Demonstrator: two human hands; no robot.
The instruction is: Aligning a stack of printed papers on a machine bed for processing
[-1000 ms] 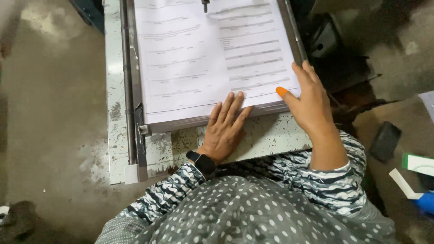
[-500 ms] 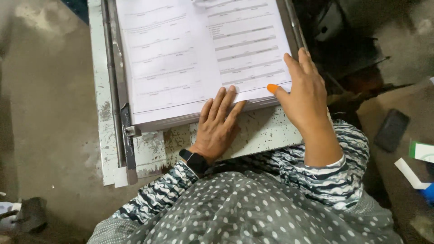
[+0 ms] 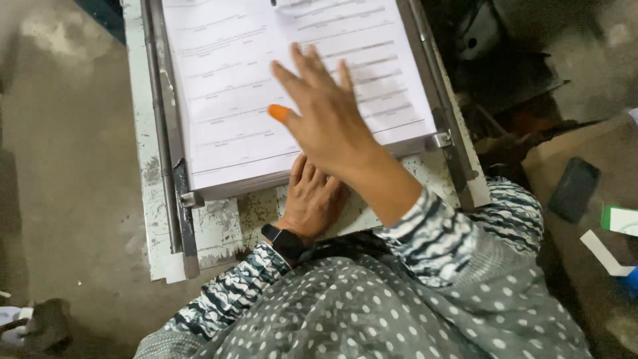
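On a worn white metal bench (image 3: 159, 219), the left hand (image 3: 312, 199) presses flat beside the thick printed paper stack (image 3: 226, 100), while the right hand (image 3: 329, 116), fingers spread, hovers to smooth it.

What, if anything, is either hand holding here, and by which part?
Nothing is held. The right hand is open above the paper stack; the left hand rests flat at the stack's near edge.

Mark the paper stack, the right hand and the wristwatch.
paper stack (image 3: 226, 100), head view, bare top sheet.
right hand (image 3: 325, 116), head view, back of hand.
wristwatch (image 3: 284, 240), head view, black band on left wrist.
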